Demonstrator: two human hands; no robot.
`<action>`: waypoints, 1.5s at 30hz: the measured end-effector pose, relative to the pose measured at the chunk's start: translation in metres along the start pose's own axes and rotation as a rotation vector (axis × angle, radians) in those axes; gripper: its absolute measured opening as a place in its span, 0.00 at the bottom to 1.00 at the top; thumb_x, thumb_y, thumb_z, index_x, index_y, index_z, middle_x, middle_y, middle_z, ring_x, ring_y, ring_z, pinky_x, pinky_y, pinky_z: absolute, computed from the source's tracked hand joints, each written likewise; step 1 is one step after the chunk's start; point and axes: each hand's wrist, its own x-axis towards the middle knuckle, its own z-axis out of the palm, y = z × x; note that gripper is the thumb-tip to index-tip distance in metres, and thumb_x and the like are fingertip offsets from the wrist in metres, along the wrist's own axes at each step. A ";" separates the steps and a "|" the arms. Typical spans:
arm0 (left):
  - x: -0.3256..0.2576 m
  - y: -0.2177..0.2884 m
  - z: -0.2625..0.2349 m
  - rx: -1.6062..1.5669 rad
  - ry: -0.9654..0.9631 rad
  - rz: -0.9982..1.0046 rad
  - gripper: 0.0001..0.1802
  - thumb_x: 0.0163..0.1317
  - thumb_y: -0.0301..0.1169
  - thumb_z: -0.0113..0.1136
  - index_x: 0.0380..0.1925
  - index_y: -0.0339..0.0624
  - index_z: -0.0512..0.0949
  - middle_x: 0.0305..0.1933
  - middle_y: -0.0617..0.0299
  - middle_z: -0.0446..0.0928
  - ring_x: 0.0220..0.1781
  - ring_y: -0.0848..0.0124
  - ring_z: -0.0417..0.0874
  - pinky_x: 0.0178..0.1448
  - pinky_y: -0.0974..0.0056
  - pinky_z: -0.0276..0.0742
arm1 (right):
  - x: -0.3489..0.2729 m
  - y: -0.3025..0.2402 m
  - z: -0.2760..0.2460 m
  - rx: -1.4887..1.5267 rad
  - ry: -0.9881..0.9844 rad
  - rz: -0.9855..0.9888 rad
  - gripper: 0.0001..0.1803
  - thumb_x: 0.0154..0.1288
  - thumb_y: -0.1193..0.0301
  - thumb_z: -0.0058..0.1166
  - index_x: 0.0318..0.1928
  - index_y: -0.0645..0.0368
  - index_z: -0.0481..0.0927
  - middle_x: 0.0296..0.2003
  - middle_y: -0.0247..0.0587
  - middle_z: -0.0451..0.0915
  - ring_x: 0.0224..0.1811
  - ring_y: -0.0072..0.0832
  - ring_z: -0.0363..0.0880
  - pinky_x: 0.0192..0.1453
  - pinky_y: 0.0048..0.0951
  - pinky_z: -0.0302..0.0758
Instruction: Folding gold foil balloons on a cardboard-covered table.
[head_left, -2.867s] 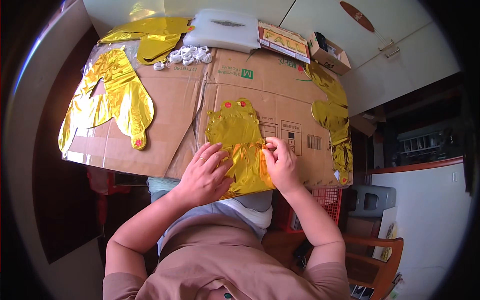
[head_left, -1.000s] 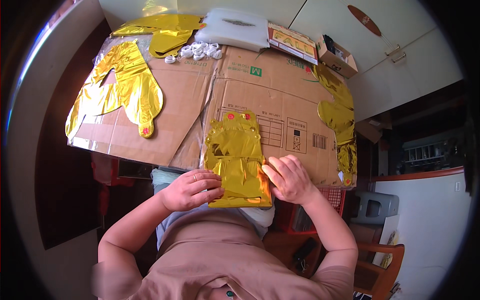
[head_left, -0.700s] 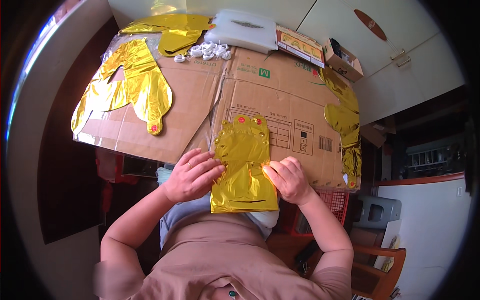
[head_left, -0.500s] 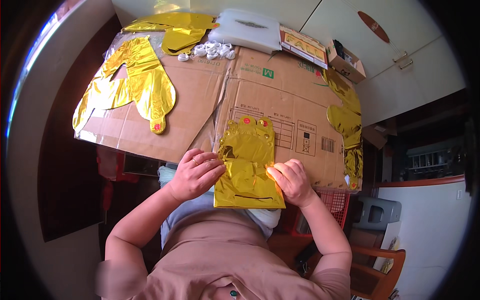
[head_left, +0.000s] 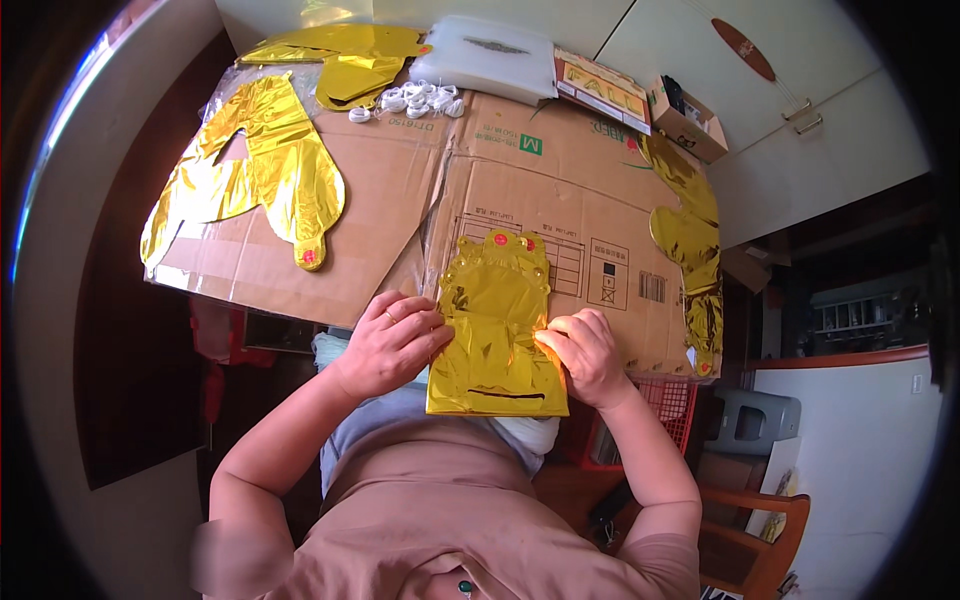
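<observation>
A folded gold foil balloon (head_left: 492, 345) lies flat over the near edge of the cardboard, its lower end hanging toward my lap. Along its far end are rounded tabs, two of them with red spots. My left hand (head_left: 395, 345) pinches its left edge, fingers curled. On the opposite edge, my right hand (head_left: 585, 355) grips the foil between thumb and fingers. Another gold foil balloon (head_left: 262, 160), shaped with a hole, is spread out at the left. More gold foil (head_left: 372, 75) lies at the far left, and a further piece (head_left: 690, 220) runs down the right edge.
Flattened cardboard (head_left: 370, 190) covers the table. Coils of white ribbon (head_left: 415, 98) sit near a translucent plastic case (head_left: 485, 62). Beside it are a printed box (head_left: 603, 90) and a small open carton (head_left: 688, 120). A wooden chair (head_left: 765, 540) and grey stool (head_left: 755, 420) stand right.
Both hands keep their hold on the balloon's edges. The foil's surface creases have shifted slightly, and the whole view has moved a little.
</observation>
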 end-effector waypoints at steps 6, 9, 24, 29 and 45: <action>0.001 -0.001 -0.001 -0.114 -0.077 -0.196 0.11 0.56 0.26 0.69 0.40 0.46 0.82 0.42 0.63 0.83 0.52 0.65 0.82 0.63 0.53 0.69 | 0.002 -0.001 -0.005 0.126 -0.025 0.101 0.10 0.58 0.71 0.64 0.41 0.58 0.83 0.39 0.39 0.78 0.41 0.36 0.77 0.51 0.38 0.74; 0.011 -0.005 0.002 -0.208 -0.110 -0.400 0.11 0.59 0.25 0.65 0.42 0.41 0.80 0.41 0.58 0.84 0.50 0.59 0.82 0.67 0.51 0.65 | 0.006 -0.006 -0.004 0.438 -0.098 0.625 0.10 0.62 0.71 0.63 0.42 0.63 0.84 0.40 0.44 0.80 0.42 0.40 0.81 0.49 0.38 0.76; 0.028 0.003 0.000 -0.218 -0.214 -0.723 0.35 0.62 0.27 0.60 0.70 0.37 0.65 0.33 0.63 0.82 0.53 0.62 0.80 0.70 0.49 0.60 | 0.032 0.024 -0.013 0.760 -0.395 1.070 0.11 0.67 0.73 0.65 0.45 0.66 0.80 0.35 0.33 0.83 0.35 0.14 0.79 0.40 0.19 0.77; 0.026 0.002 0.001 -0.228 -0.199 -0.713 0.35 0.62 0.27 0.60 0.71 0.39 0.65 0.33 0.63 0.82 0.53 0.63 0.79 0.71 0.48 0.59 | 0.021 0.028 -0.007 0.935 -0.285 1.087 0.09 0.70 0.73 0.61 0.45 0.65 0.80 0.34 0.33 0.83 0.33 0.14 0.78 0.37 0.18 0.75; 0.025 0.005 -0.002 -0.261 -0.194 -0.698 0.36 0.61 0.29 0.66 0.71 0.41 0.66 0.33 0.64 0.81 0.55 0.64 0.79 0.74 0.48 0.55 | 0.034 0.021 -0.024 0.846 -0.370 1.180 0.09 0.70 0.71 0.59 0.38 0.66 0.85 0.29 0.37 0.86 0.25 0.15 0.74 0.31 0.21 0.71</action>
